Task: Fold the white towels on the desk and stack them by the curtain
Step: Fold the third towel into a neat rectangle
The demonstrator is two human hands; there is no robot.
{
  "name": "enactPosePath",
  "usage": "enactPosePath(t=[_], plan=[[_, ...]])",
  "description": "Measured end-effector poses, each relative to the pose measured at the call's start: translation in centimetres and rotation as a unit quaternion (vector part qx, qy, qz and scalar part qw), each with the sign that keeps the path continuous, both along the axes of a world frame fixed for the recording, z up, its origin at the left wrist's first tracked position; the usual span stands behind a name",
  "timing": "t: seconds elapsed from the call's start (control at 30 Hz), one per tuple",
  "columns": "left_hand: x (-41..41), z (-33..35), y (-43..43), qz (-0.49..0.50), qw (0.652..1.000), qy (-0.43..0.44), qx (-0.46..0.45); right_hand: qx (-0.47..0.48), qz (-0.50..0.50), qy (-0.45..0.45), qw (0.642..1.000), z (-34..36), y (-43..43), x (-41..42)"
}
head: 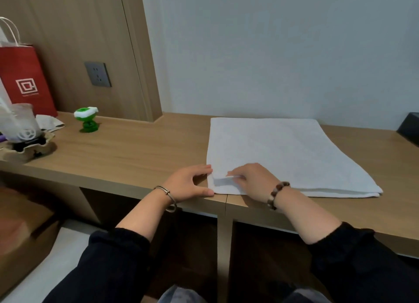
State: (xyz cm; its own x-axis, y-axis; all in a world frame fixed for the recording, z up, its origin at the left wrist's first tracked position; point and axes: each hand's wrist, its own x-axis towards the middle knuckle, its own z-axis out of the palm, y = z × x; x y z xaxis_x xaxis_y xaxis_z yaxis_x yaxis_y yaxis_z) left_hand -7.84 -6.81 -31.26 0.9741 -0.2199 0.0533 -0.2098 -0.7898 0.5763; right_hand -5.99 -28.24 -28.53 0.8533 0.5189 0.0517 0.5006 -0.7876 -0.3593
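With the white towel (pixel 283 153) lying flat by the table's (pixel 136 148) front edge, the right hand (pixel 254 180) has its grip pinching the near-left corner layer while the left hand (pixel 186 184), grip spread, steadies that edge; best to lift all layers together and carry them across squarely.

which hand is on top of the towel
The right hand, with the beaded bracelet, pinches the towel from above; the left hand sits on the desk at its edge.
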Motion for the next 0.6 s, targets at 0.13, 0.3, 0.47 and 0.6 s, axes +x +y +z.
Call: enactPosePath(t=[0.13,0.3,0.47,0.6], plan=[[-0.1,-0.2,0.0,0.007,1.0,-0.016,-0.014,0.161,-0.124,-0.056,0.977,2.4,0.5,1.1],[-0.5,-0.5,-0.1,0.015,0.998,-0.049,-0.026,0.131,-0.089,-0.141,0.977,-0.2,1.7,-2.1],[-0.8,-0.6,0.0,0.038,0.995,-0.081,-0.035,0.026,-0.006,-0.089,0.996,-1.9,0.7,-2.5],[-1.1,-0.3,-0.1,0.042,0.996,-0.076,-0.032,-0.002,0.014,-0.114,0.993,-2.0,0.8,-2.5]])
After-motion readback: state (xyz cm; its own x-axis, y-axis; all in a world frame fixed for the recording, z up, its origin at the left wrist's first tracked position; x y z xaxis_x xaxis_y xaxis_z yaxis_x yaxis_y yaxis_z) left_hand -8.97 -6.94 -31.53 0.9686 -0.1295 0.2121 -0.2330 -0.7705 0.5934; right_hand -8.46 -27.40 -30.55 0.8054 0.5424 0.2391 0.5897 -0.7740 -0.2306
